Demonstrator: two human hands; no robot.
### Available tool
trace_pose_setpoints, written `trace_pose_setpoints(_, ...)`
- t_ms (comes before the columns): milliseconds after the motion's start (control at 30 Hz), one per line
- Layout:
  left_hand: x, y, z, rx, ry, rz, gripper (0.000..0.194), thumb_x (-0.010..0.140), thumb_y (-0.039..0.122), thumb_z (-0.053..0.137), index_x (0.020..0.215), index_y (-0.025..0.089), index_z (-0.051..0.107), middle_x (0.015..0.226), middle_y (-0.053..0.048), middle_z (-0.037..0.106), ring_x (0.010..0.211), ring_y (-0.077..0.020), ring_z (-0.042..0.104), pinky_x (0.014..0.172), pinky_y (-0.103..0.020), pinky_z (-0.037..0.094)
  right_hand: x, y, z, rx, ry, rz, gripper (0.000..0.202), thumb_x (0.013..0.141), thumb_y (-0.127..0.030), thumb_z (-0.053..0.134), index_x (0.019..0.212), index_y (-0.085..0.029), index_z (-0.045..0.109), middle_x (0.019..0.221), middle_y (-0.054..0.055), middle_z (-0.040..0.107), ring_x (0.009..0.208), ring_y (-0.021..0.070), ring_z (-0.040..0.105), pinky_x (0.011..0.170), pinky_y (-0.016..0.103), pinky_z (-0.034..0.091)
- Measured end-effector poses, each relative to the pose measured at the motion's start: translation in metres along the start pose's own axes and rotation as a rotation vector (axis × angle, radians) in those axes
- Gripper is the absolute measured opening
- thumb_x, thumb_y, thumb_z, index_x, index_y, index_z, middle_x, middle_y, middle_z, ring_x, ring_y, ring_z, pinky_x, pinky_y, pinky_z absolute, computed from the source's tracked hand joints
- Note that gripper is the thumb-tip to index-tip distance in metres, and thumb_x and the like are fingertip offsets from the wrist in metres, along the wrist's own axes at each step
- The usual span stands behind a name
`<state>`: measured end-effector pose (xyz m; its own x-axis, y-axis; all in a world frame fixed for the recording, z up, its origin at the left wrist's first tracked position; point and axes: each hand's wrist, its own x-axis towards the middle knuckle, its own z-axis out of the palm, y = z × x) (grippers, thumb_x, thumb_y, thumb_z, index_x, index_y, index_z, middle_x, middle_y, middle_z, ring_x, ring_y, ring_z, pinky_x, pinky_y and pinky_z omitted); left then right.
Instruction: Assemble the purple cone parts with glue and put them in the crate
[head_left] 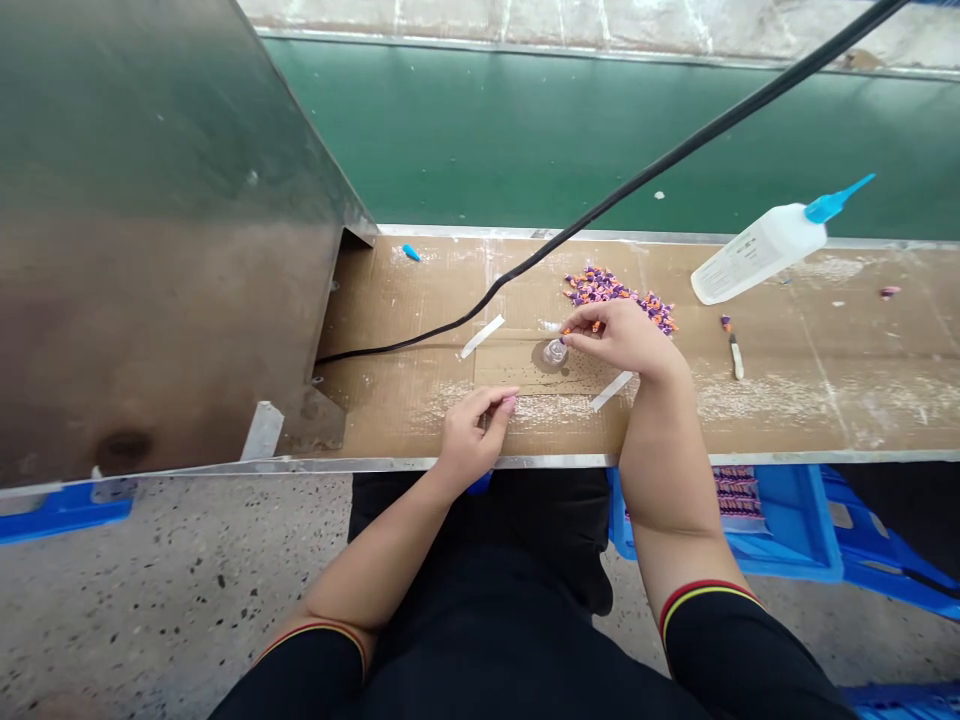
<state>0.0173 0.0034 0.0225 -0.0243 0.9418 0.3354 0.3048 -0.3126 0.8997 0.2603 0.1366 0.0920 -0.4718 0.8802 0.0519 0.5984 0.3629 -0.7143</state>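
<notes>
My right hand (619,338) is closed in a pinch, with a small purple-and-orange piece (562,340) at its fingertips. Right at those fingertips sits a little see-through cup (555,353) on a cardboard patch (510,370). Behind the hand lies a pile of tiny purple, orange and pink pieces (596,284), partly covered by it. Near the front edge of the bench, my left hand (474,425) pinches a small pink piece (509,403) between thumb and forefinger. The exact kind of these pieces is too small to make out.
A white bottle (761,255) with a blue nozzle leans at the right. Near it lies a small white-handled tool (736,357). A black cable (600,208) crosses over the cardboard-covered bench (405,400). A metal housing (165,240) stands left; a blue crate (802,530) sits below right.
</notes>
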Motion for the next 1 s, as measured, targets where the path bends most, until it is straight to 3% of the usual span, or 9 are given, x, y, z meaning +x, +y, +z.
trace_pose_setpoints(167, 0.0, 0.002, 0.0, -0.021, 0.022, 0.012, 0.022, 0.104, 0.032, 0.066, 0.114, 0.02, 0.082, 0.093, -0.006, 0.081, 0.081, -0.0136, 0.075, 0.076, -0.025, 0.059, 0.0, 0.002, 0.001, -0.029, -0.003, 0.008, 0.014, 0.085, -0.029, 0.071, 0.085, -0.021, 0.082, 0.07, 0.002, 0.069, 0.064, 0.0133, 0.056, 0.071, 0.032, 0.05)
trace_pose_setpoints(467, -0.004, -0.002, 0.0, -0.152, 0.077, -0.076, 0.027, 0.1, 0.037, 0.073, 0.117, 0.02, 0.084, 0.098, -0.008, 0.081, 0.085, -0.0154, 0.077, 0.08, -0.026, 0.064, -0.001, 0.002, 0.004, -0.046, 0.002, 0.021, 0.012, 0.082, -0.027, 0.07, 0.084, -0.021, 0.079, 0.072, 0.003, 0.07, 0.067, 0.0151, 0.06, 0.07, 0.033, 0.049)
trace_pose_setpoints(767, -0.007, -0.005, 0.003, -0.375, 0.106, -0.261, 0.033, 0.095, 0.043, 0.08, 0.117, 0.02, 0.085, 0.094, -0.009, 0.081, 0.084, -0.0175, 0.079, 0.085, -0.031, 0.07, -0.002, -0.007, 0.006, 0.16, 0.155, 0.012, 0.015, 0.088, -0.035, 0.07, 0.092, -0.02, 0.074, 0.082, 0.004, 0.072, 0.071, 0.0155, 0.064, 0.066, 0.032, 0.052)
trace_pose_setpoints(1000, -0.003, -0.006, 0.0, -0.336, 0.196, -0.144, 0.027, 0.098, 0.043, 0.076, 0.114, 0.024, 0.086, 0.097, -0.008, 0.08, 0.079, -0.0128, 0.074, 0.072, -0.024, 0.065, -0.013, -0.026, 0.026, 0.377, 0.255, -0.06, 0.018, 0.089, -0.039, 0.077, 0.094, -0.022, 0.075, 0.091, 0.005, 0.075, 0.082, 0.0185, 0.071, 0.076, 0.036, 0.062)
